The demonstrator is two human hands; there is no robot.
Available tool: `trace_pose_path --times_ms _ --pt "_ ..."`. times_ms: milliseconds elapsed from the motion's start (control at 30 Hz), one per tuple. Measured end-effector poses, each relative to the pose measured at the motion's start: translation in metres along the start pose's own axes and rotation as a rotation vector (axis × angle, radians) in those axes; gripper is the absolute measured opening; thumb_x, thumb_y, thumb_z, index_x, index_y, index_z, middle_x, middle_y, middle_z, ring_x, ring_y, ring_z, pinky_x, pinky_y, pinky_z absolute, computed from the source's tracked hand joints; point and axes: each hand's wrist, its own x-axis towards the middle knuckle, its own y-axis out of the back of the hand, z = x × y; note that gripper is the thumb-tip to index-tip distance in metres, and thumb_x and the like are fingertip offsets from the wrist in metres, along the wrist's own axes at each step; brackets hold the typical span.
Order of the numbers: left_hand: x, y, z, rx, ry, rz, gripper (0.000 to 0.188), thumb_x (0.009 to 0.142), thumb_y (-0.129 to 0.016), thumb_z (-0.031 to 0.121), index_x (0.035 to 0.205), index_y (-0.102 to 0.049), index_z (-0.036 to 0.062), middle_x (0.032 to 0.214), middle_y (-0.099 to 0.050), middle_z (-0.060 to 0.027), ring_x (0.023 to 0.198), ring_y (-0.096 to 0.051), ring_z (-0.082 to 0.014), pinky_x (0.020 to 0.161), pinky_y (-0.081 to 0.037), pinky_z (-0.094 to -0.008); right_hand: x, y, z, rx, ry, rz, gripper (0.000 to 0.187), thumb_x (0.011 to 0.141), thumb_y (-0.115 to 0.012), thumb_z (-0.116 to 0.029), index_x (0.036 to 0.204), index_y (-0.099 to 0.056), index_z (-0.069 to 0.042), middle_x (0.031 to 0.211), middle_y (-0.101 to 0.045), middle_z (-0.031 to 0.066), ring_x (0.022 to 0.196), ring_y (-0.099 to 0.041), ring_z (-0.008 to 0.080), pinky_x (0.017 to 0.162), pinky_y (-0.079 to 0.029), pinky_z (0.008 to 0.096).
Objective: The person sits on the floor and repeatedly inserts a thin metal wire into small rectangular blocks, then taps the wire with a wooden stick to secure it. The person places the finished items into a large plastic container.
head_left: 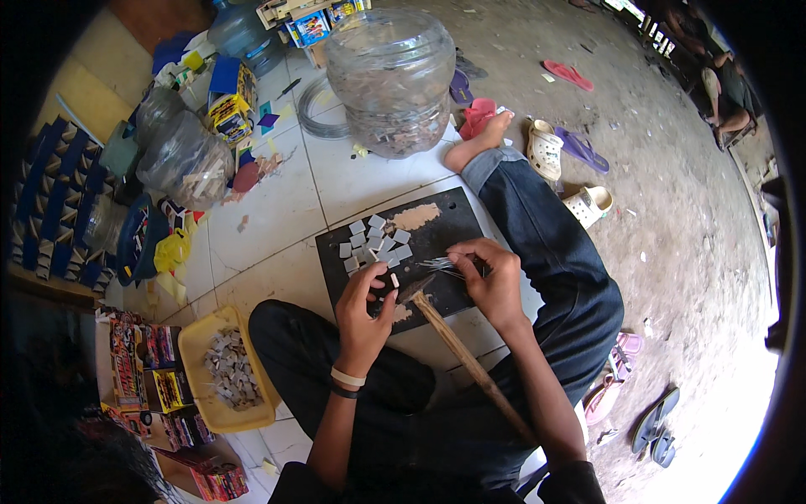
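Note:
My left hand (361,323) is over the lower left of a black board (437,307), thumb and fingers curled around a small pale piece (394,280). Just beyond its fingertips, several small grey-white square pieces (378,244) lie loosely heaped on the board. My right hand (494,281) pinches a bunch of thin metal wires or pins (438,265) above the board's right half. Between my hands rests a hammer, its head (416,288) on the board and its wooden handle (466,353) slanting back over my lap.
A yellow basin (191,361) of similar pieces stands by my left knee, beside boxes with printed sides (126,361). Past the board are a big clear plastic container (390,84) and a wire coil (315,126). Sandals and clogs (546,151) lie to the right; a person sits far right.

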Motion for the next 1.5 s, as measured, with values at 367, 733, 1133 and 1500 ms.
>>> trace_pose_path --times_ms 367,733,1133,1500 --pt "-0.012 -0.007 0.046 -0.324 0.134 0.015 0.025 0.099 -0.079 -0.001 0.124 -0.077 -0.0023 0.117 -0.079 -0.0097 0.098 -0.073 -0.0137 0.083 -0.057 -0.0273 -0.005 0.002 -0.006 0.87 -0.356 -0.236 0.013 0.111 -0.068 -0.012 0.116 -0.071 -0.001 0.107 -0.079 0.0077 0.093 -0.074 0.0115 0.08 -0.059 0.0269" --pt "-0.004 -0.024 0.055 -0.435 0.245 0.042 0.012 0.1 -0.08 0.0 0.111 -0.08 -0.0047 0.101 -0.081 -0.0083 0.086 -0.074 -0.0115 0.078 -0.058 -0.0263 -0.017 -0.003 -0.011 0.763 -0.251 -0.302 0.005 0.108 -0.071 -0.004 0.113 -0.073 -0.002 0.108 -0.076 0.0044 0.096 -0.069 0.0096 0.083 -0.056 0.027" --pt "-0.005 -0.007 0.042 -0.388 0.231 -0.017 0.017 0.099 -0.08 -0.001 0.115 -0.08 -0.0039 0.108 -0.082 -0.0109 0.092 -0.077 -0.014 0.082 -0.061 -0.0268 -0.021 -0.016 -0.013 0.542 -0.094 -0.279 0.021 0.103 -0.074 0.005 0.123 -0.077 0.0 0.117 -0.072 0.0058 0.101 -0.066 0.0093 0.086 -0.055 0.0276" --pt "0.01 0.011 0.005 -0.426 0.339 0.111 0.016 0.1 -0.08 0.0 0.113 -0.078 -0.0087 0.106 -0.081 -0.0117 0.097 -0.077 -0.0142 0.09 -0.061 -0.0271 -0.012 -0.035 -0.02 -0.078 0.289 -0.199 0.046 0.083 -0.089 -0.006 0.127 -0.077 -0.003 0.119 -0.074 0.0148 0.112 -0.066 0.0341 0.099 -0.053 0.0434"
